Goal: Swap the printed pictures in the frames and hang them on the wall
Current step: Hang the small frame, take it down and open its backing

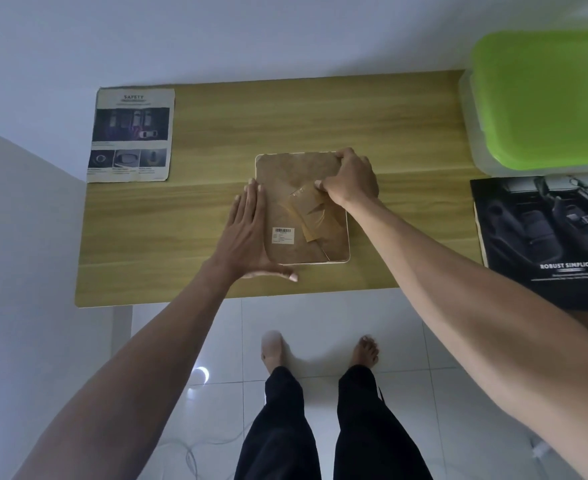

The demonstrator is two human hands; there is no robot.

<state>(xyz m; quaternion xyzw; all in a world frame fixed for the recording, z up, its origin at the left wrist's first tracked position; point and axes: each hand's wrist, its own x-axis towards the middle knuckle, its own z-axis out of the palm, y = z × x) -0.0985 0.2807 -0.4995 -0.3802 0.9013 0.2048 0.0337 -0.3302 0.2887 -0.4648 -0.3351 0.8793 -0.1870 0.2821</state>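
Picture frame (pixel 303 209) face down at centre of wooden surface (pixel 216 109), brown backing up, barcode label (pixel 283 235) near its lower edge. Left hand (pixel 251 233) flat, fingers spread, pressing the frame's left edge. Right hand (pixel 349 180) pinching the fold-out stand (pixel 308 209) on the backing. Printed "SAFETY" picture (pixel 131 135) lies far left; dark "ROBUST SIMPLICITY" print (pixel 549 237) at right, below a green-lidded box (pixel 542 102).
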